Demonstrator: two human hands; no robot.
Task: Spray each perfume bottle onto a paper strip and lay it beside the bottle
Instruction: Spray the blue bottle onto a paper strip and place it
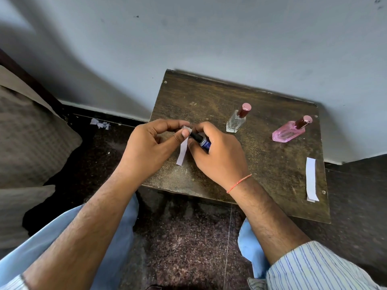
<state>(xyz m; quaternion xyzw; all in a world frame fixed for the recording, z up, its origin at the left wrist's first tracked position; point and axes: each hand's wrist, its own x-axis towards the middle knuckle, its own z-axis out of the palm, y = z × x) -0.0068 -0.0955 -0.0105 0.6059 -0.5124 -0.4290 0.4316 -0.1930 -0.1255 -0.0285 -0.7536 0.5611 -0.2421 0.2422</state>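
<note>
The right hand (217,151) grips a small blue bottle (204,143) over the near left part of the table (261,164), its dark neck pointing left toward the other hand. The left hand (150,147) pinches a clear cap (186,129) at the bottle's tip between thumb and forefinger, and a paper strip (182,152) hangs down from that same pinch; whether the cap is coming off or going on, I cannot tell.

A clear bottle (236,120) and a pink bottle (290,130) stand capped farther back, well apart from each other. One more strip (311,178) lies flat at the table's right edge, nearer the pink bottle than anything else, so that bottle may be done. The clear bottle has no strip beside it and looks unsprayed. The blue bottle's strip is not yet laid down.
</note>
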